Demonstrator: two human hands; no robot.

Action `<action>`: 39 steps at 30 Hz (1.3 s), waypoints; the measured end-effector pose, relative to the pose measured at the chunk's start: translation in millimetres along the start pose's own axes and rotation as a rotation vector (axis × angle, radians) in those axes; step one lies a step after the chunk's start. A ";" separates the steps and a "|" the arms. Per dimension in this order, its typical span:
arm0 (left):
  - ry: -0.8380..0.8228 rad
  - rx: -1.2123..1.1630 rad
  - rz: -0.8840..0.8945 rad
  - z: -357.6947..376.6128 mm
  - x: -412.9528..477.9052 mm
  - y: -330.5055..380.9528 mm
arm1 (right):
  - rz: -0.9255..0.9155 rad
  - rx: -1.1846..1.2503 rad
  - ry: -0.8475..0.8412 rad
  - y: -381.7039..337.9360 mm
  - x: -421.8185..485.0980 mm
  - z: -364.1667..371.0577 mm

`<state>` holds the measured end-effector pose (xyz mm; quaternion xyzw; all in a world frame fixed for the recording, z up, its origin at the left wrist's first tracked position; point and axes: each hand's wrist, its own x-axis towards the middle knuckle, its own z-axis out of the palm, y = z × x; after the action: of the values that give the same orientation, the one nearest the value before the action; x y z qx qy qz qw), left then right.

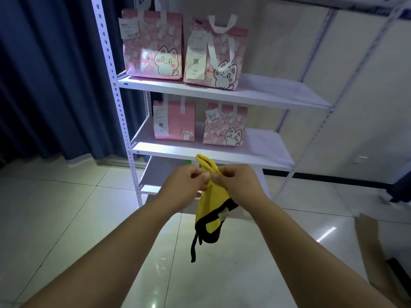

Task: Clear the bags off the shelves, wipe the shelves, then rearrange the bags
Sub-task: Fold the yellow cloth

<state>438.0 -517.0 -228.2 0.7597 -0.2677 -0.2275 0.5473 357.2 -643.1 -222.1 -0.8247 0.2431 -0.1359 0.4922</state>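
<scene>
White metal shelves (222, 91) stand against a pale wall beside a blue curtain (55, 74). Four pink cat-print bags stand on them: two on the upper shelf (153, 44) (213, 54), two on the shelf below (174, 121) (224, 125). In front, left hand (186, 185) and right hand (235, 183) meet, both pinching the top of a hanging yellow, black-edged cloth (211, 210).

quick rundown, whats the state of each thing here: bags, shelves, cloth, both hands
upper-left cat bag: upright on upper shelf
upper-right cat bag: on upper shelf, tilted, long tag hanging
lower-left pink bag: upright on middle shelf
lower-right cat bag: upright on middle shelf
upper shelf: holds two bags
middle shelf: holds two bags
yellow cloth: bunched, hanging from both hands
left hand: pinching cloth
right hand: pinching cloth
</scene>
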 end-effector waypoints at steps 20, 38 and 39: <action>0.176 0.339 0.113 61.6 44.8 41.0 | -0.066 -0.071 0.142 26.5 35.3 -119.7; 0.267 0.622 0.334 22.7 67.5 99.7 | -0.363 -0.689 -0.028 18.9 41.9 -246.0; 0.261 0.609 0.336 21.0 68.5 100.8 | -0.363 -0.689 -0.051 18.3 41.5 -249.6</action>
<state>460.3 -602.7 -141.9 0.8558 -0.3722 0.0544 0.3552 271.7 -858.7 -119.4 -0.9744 0.1123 -0.1106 0.1602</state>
